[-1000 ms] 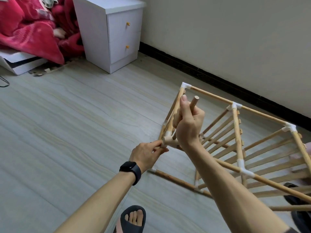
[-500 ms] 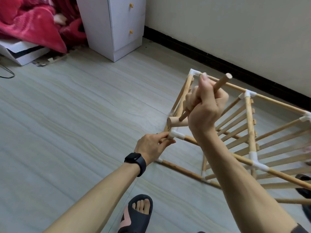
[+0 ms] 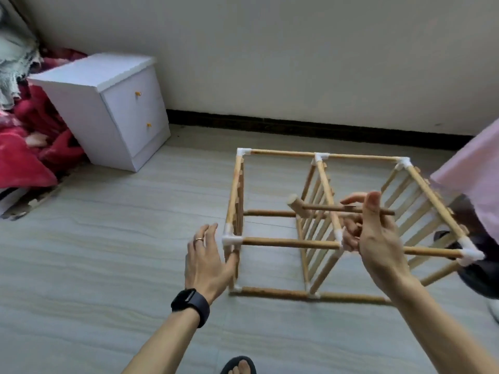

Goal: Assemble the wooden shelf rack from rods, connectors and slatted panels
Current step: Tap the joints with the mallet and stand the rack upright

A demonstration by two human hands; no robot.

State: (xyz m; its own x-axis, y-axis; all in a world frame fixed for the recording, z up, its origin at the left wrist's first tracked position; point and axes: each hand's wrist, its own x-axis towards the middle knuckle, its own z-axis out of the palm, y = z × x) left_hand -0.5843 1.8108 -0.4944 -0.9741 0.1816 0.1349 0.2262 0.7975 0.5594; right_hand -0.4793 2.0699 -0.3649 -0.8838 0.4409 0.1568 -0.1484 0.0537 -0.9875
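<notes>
Rack (image 3: 291, 242) is sitting on the floor (image 3: 108, 265) on its side, three slatted panels standing upright between the rods. Left hand (image 3: 208, 260) is loose, fingers straight, holding nothing, right beside the near-left corner connector (image 3: 231, 240); can't tell if the thumb touches the rod. Right hand (image 3: 378, 238) has the little wooden mallet (image 3: 324, 208) by its handle, above the middle panel. White cabinet (image 3: 108, 103) back left by the wall.
</notes>
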